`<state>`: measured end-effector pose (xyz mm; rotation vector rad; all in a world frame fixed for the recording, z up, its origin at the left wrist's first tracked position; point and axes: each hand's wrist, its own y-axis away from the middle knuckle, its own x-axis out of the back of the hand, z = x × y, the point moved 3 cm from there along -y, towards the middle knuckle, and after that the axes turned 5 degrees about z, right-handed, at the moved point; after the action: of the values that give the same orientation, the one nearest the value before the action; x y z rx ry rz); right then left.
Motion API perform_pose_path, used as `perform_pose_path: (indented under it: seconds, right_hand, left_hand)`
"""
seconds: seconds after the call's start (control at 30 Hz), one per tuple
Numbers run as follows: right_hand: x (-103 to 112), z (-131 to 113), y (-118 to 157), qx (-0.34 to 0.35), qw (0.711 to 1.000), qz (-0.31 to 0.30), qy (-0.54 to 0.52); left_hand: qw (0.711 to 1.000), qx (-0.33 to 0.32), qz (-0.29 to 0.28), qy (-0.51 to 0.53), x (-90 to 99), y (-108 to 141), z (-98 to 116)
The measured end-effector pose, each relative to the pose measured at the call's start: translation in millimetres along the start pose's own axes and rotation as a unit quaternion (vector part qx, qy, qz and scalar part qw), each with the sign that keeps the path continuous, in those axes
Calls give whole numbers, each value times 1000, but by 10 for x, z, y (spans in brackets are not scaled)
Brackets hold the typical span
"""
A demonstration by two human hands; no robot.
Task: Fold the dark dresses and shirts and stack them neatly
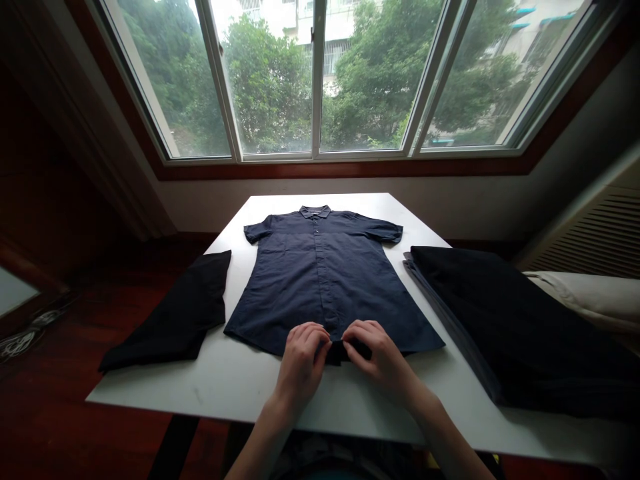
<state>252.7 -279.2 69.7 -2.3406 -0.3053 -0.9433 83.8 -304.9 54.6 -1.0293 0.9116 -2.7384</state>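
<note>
A dark navy short-sleeved shirt (290, 273) lies spread out, front side up, with its collar toward the window and its hem toward me. Its button placket runs down the middle. At the centre of the hem, my left hand (306, 350) pinches the fabric just left of the placket. Close beside it, my right hand (373, 347) pinches the same hem on the right. A small fold of dark cloth shows between and below the fingertips. Both sleeves lie out to the sides.
The shirt rests on a white table (240, 387). A folded black garment (175, 313) lies at the left edge, partly overhanging. On the right is a stack of dark folded clothes (500, 313), with a pale rolled cloth (590, 293) behind it. A window (320, 87) stands beyond the table.
</note>
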Motion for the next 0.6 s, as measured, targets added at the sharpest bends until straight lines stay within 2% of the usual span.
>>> perform_pose_path:
  seconds: [0.27,0.6]
  right_hand:
    - [-28,-33,12,-1,999,-49,-10]
    - [-76,-25,17,6,996,-81,-29]
  left_hand:
    - [1000,12,-7,-23,4,-13,49]
    - [997,18,-62,-30,-44,-1,45]
